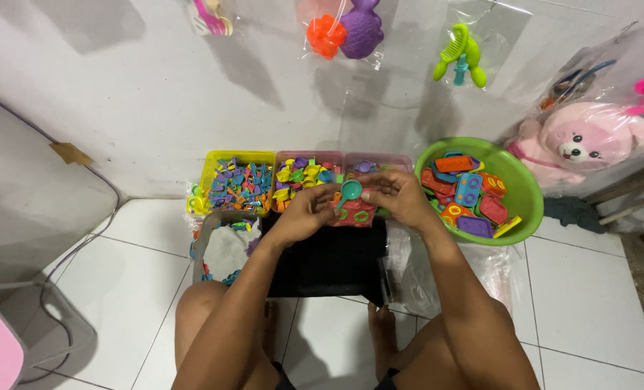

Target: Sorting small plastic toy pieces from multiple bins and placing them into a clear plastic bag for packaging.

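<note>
- Up close, the left hand (304, 213) and the right hand (398, 195) meet over a red plastic toy tray with round coloured insets (354, 214), held between them above a black cloth (329, 260) that lies on the white tiled floor (589, 289).
- Both hands have their fingers closed on the toy tray, the left at its left edge and the right at its upper right edge.
- A small teal plastic spoon (348, 192) sits at the top of the toy tray, just between the two hands; its round bowl is uppermost and its handle slants down and to the left, so its long axis runs diagonally. Which hand pinches it, I cannot tell.
- The toy tray lies roughly flat, its longer side running left to right across the view.
- Behind the hands stand a yellow plastic box of small purple and blue pieces (239, 184) and a pink plastic box of yellow and mixed pieces (304, 177), side by side against the wall.
- Right of the right hand, a round green plastic basin (524, 195) holds red, blue and purple toy trays.
- A pink plush bear in a clear bag (589, 144) leans near the basin.
- A clear bag (224, 249) lies left of the black cloth.
</note>
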